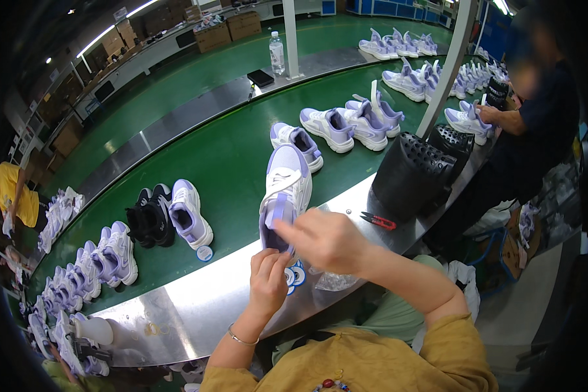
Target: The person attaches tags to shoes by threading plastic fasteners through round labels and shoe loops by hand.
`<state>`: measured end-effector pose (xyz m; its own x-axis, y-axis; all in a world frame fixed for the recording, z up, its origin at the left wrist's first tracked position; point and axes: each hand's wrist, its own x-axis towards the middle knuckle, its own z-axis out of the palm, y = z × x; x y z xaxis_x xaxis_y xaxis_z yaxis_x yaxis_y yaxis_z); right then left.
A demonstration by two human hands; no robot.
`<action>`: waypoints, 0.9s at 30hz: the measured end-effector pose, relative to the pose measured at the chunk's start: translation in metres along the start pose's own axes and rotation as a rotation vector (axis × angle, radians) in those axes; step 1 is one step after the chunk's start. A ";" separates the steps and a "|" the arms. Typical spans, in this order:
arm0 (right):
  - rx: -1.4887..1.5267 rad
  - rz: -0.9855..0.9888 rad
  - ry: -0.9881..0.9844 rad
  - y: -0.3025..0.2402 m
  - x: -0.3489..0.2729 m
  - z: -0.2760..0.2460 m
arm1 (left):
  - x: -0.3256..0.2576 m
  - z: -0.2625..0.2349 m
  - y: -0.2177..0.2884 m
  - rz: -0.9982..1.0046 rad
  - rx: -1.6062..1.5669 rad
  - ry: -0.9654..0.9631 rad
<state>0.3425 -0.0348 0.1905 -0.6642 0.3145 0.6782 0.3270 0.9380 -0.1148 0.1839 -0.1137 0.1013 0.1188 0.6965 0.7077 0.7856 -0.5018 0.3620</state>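
A white and lilac sneaker (287,179) stands in front of me at the belt's near edge, toe pointing away. My left hand (268,279) is closed on its heel, fingertips at the collar. Over the opening is my right hand (330,243), slightly blurred, fingers curled, one fingertip against the lilac tongue. Whether the thumb grips the tongue from beneath is hidden. Blue and white round stickers (296,275) lie beside my left hand, near a crumpled clear plastic bag (335,281). Red-handled thread snips (379,221) rest on the metal ledge to the right.
More sneakers (330,128) stand on the green belt (242,163), with a black pair (153,219) to the left. Tall black perforated holders (411,173) stand right of the snips. A bottle (277,53) is beyond the belt. A co-worker (536,117) handles a shoe at right.
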 end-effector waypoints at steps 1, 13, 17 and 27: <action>0.002 -0.002 0.002 0.007 0.000 -0.007 | 0.000 -0.002 -0.001 0.000 0.004 0.000; 0.574 0.202 0.184 0.055 0.025 -0.008 | 0.000 -0.015 0.006 -0.159 -0.332 0.021; 0.539 0.216 0.195 0.049 0.013 -0.007 | -0.007 -0.018 -0.007 -0.312 -0.576 0.084; 0.086 0.041 0.200 0.012 -0.014 0.009 | -0.008 -0.020 -0.009 -0.496 -0.816 0.164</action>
<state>0.3498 -0.0262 0.1732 -0.5019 0.3259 0.8012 0.2869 0.9366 -0.2013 0.1636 -0.1254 0.1047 -0.2470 0.8759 0.4145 0.0530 -0.4149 0.9083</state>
